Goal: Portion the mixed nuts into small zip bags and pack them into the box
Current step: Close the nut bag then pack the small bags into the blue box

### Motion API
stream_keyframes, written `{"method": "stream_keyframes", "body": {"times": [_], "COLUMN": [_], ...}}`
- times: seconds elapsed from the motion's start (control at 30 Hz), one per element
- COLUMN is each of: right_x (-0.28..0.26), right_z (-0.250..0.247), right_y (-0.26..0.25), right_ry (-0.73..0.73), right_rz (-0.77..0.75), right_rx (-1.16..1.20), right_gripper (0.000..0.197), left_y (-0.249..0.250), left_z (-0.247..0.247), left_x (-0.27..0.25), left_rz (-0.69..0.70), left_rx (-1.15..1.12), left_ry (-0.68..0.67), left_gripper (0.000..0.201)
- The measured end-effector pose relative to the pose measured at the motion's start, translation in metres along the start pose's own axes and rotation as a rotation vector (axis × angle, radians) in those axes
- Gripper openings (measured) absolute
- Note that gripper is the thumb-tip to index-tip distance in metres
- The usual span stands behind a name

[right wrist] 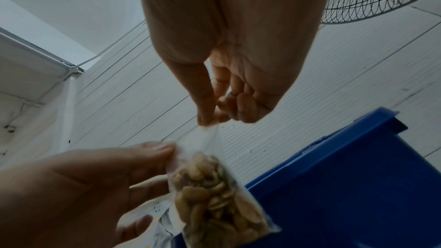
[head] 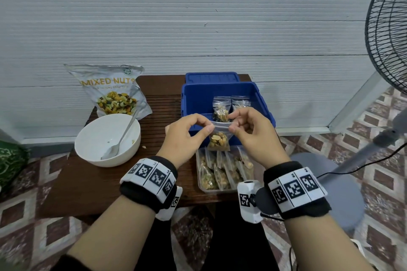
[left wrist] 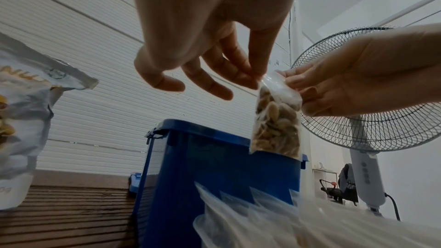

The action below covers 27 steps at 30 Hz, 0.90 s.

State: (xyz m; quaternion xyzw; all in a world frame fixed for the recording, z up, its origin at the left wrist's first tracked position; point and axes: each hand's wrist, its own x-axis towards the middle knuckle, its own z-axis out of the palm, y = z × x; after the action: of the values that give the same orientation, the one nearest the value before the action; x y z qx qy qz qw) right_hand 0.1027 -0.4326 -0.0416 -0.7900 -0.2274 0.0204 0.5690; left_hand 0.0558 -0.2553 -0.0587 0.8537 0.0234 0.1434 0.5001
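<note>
The person is wearing a black wristband (head: 148, 185) on the left wrist and another black wristband (head: 296, 191) on the right. White panels bearing black square coded markers are wrapping both. A white wrist camera (head: 248, 200) is sitting beside the right band.

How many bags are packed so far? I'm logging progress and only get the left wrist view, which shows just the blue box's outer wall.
Observer: In the head view, two zip bags of nuts stand side by side inside the blue box.
Operator: Is there any loose mix left to portion?
Observer: Hardly any. The white bowl holds only a few crumbs and a spoon.
Operator: What are the blurry bags at my bottom edge?
Observer: Those are more nut bags, packed in a clear tray on the near side of the box.
</note>
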Motion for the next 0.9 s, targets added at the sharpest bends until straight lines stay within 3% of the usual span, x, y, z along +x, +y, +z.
{"method": "stream_keyframes", "body": {"times": [0.07,0.17,0.5,0.63,0.9], "right_x": [-0.001,0.000,0.001,0.000,0.002], "right_z": [0.001,0.001,-0.001,0.001,0.003], "right_y": [0.001,0.004,0.009,0.004,-0.001], "right_ry": [0.020,0.022,0.055,-0.011,-0.037], "right_rz": [0.006,0.016,-0.002,-0.072,-0.078], "right_rx": [0.023,0.051,0.004,-0.036,-0.047], "right_gripper": [0.028,0.029,0.030,0.032,0.025], "left_y": [-0.001,0.000,0.001,0.003,0.007], "left_z": [0.001,-0.001,-0.007,-0.005,-0.005], "left_x": [0.000,0.000,0.000,0.000,0.001], "left_rz": [-0.011,-0.028,-0.015,0.031,0.084], "left_rx": [-0.016,-0.048,-0.020,0.025,0.088], "left_ry": [-0.013,-0.009,-0.010,-0.024,-0.049], "left_gripper": [0.023,0.004,0.006,0.017,0.014]}}
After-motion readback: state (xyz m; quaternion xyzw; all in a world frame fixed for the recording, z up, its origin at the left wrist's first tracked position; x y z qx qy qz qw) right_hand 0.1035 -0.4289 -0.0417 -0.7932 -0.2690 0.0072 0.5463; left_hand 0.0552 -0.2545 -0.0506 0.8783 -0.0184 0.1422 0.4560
